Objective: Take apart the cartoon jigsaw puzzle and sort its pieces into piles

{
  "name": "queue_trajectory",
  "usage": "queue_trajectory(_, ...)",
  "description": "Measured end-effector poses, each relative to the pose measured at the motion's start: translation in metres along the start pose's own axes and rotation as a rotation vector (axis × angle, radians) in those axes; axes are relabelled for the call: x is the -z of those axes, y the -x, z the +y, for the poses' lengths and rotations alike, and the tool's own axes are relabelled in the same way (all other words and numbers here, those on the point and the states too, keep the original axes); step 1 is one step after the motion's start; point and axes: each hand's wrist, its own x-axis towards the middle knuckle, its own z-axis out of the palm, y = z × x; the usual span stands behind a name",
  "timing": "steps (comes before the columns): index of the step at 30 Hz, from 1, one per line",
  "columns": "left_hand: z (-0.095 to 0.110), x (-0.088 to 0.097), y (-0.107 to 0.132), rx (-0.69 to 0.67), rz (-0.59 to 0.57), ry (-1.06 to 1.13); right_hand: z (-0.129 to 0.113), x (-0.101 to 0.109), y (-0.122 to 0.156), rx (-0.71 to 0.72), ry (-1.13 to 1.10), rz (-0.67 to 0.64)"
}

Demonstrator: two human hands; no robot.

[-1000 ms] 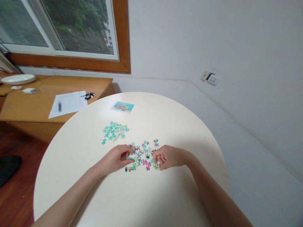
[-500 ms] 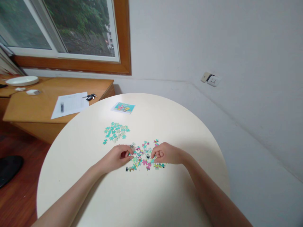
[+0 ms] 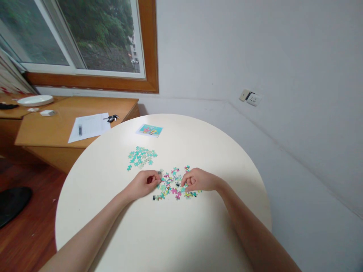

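A loose heap of colourful jigsaw pieces lies on the round cream table, between my two hands. My left hand rests at the heap's left edge, fingers pinched on a small piece. My right hand sits at the heap's right edge, fingers curled in over the pieces; what it holds, if anything, is hidden. Farther back lies a separate cluster of teal pieces. Near the table's far edge lies a small picture card.
A wooden desk stands left of the table, carrying a paper sheet, keys and a white plate. A window is above it. A wall socket is at the right. A dark object lies on the floor.
Both hands stayed at the heap. My right hand shifted slightly back, up the heap's right side. The view panned a little to the left.
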Motion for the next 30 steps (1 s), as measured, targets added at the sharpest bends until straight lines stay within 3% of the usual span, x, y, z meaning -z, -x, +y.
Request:
queue_trajectory(4,0.001,-0.001,0.003,-0.018,0.049,-0.004,0.007,0.001,0.000,0.021,-0.160,0.054)
queue_trajectory(9,0.001,-0.001,0.008,-0.058,0.111,-0.008,0.020,0.001,0.001,0.031,-0.540,0.329)
queue_trajectory(13,0.001,-0.001,0.012,-0.072,0.141,-0.004,0.025,-0.003,0.001,0.089,-0.750,0.424)
queue_trajectory(24,-0.005,-0.001,0.013,-0.058,0.164,0.001,0.023,-0.006,0.004,0.116,-0.916,0.516)
queue_trajectory(30,-0.001,0.001,0.013,-0.050,0.175,0.021,0.026,-0.005,0.003,0.120,-0.926,0.500)
